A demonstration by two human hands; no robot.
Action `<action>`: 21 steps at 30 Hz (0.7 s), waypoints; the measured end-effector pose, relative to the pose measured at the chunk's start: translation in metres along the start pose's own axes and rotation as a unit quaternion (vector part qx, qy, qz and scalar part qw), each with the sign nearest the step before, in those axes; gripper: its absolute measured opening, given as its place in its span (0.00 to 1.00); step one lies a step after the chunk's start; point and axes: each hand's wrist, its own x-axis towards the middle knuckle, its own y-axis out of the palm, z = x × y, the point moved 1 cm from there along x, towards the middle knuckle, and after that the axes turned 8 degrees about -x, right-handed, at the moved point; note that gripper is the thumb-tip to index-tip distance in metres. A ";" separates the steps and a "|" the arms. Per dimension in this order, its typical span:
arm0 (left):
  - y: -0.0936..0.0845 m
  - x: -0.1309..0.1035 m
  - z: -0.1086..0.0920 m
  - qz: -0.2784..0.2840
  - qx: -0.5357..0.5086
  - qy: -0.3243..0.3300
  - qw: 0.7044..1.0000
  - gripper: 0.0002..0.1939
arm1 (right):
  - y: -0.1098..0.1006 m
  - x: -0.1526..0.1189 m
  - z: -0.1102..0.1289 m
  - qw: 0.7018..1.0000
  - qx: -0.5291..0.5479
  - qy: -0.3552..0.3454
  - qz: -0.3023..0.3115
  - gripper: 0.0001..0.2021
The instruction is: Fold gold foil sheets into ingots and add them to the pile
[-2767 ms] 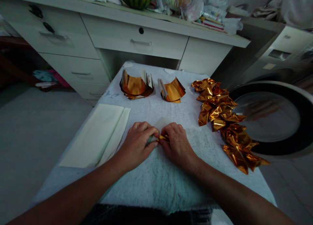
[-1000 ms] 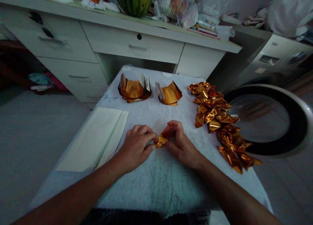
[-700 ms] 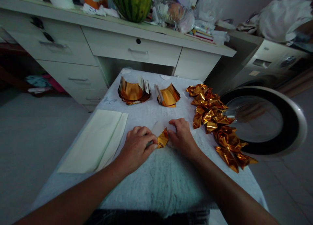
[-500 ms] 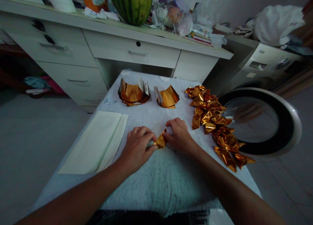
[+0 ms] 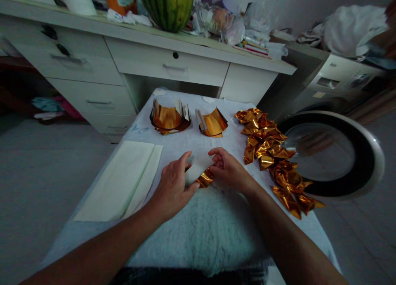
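Observation:
A small piece of gold foil paper (image 5: 205, 178) with a pale underside is stretched between my two hands over the cloth-covered table (image 5: 198, 223). My left hand (image 5: 173, 181) grips its left end, thumb low and index finger raised. My right hand (image 5: 228, 169) pinches the right end with bent fingers. The pale side slants upward above the shiny gold part. Beyond my hands stand two curved stacks of gold foil sheets, a thicker stack (image 5: 169, 119) and a thinner stack (image 5: 213, 123). Folded gold foil pieces (image 5: 262, 140) lie in a row on the right.
Pale folded paper (image 5: 116, 182) lies on the table's left side. An open washing-machine door (image 5: 365, 153) juts in near the right edge. Behind is a white desk (image 5: 173, 62) bearing a cut watermelon (image 5: 167, 8), bags and clutter.
The foil paper's pale side has been lifted up between my hands, where a flatter gold fold lay before. My left index finger has risen; my right fingers have curled in.

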 end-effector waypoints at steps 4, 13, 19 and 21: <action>-0.005 0.003 -0.003 0.002 -0.080 -0.050 0.995 0.35 | -0.004 -0.001 -0.001 0.983 0.174 0.024 0.053 0.13; -0.011 0.010 -0.001 -0.079 -0.391 -0.105 0.911 0.30 | -0.008 -0.007 -0.003 0.974 0.214 0.038 0.065 0.17; -0.019 0.013 -0.004 -0.122 -0.471 -0.121 0.865 0.23 | -0.006 -0.016 0.002 0.973 0.193 0.027 0.125 0.17; -0.020 0.012 -0.004 -0.131 -0.471 -0.123 0.864 0.20 | -0.004 -0.017 0.003 0.970 0.201 0.024 0.134 0.17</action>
